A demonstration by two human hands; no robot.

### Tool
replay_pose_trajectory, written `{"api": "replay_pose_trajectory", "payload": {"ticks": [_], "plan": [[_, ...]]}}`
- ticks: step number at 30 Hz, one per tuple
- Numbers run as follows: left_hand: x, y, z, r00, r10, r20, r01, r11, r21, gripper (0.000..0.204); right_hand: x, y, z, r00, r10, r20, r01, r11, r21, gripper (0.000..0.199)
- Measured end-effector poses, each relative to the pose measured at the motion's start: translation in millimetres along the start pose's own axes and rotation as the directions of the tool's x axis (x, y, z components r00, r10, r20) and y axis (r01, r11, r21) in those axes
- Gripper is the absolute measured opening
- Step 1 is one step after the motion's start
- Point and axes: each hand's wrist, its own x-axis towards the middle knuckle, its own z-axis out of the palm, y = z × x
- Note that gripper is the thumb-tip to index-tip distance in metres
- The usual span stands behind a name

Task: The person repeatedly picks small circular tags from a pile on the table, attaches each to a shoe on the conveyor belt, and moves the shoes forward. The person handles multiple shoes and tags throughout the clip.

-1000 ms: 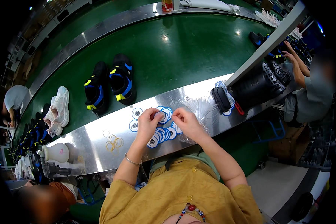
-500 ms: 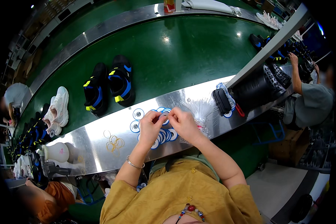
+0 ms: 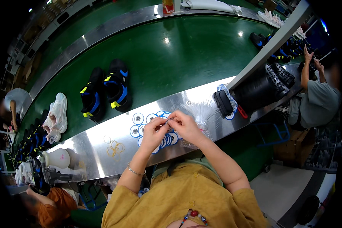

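Observation:
My left hand and my right hand meet above the metal ledge, fingertips pinched together. A small, thin, greyish piece shows between them, too covered by fingers to name. Beneath and around my hands lie several round white tags with blue rims and dark centres, some overlapping in a row. Just right of my right hand spreads a bundle of thin clear plastic strands, partly in a clear bag. To the left of my left hand, yellowish rubber bands lie loosely on the ledge.
Past the ledge, a green conveyor belt carries black-and-blue shoes and white shoes. A black pouch and red-handled tool lie right, near black boots and a slanted post. Co-workers sit at both sides.
My hands stay together, and the fingers have shifted around the small piece. The black-and-blue shoes appear slightly farther left. The co-worker on the right has raised both hands.

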Motion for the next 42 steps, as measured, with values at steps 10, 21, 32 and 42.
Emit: {"api": "replay_pose_trajectory", "payload": {"ticks": [10, 21, 32, 42], "plan": [[14.6, 0.4, 2.3, 0.965, -0.263, 0.010, 0.252, 0.916, -0.313, 0.013, -7.7, -20.8, -20.1, 0.994, 0.041, 0.101, -0.031, 0.995, -0.095, 0.013], [-6.3, -6.3, 30.9, 0.834, 0.379, 0.402, -0.552, 0.560, 0.617, 0.035, -13.8, -0.1, -77.1, 0.965, 0.066, -0.255, -0.078, 0.996, -0.037, 0.006], [7.1, -31.1, 22.8, 0.870, 0.362, 0.336, -0.459, 0.341, 0.820, 0.038, -20.7, 10.6, -75.8, 0.967, 0.133, -0.219, -0.131, 0.991, 0.021, 0.005], [24.0, -34.7, 47.6, 0.929, 0.300, 0.218, -0.319, 0.347, 0.882, 0.065, -17.0, 17.4, -69.8, 0.967, 0.142, -0.211, -0.131, 0.989, 0.068, 0.007]]}}
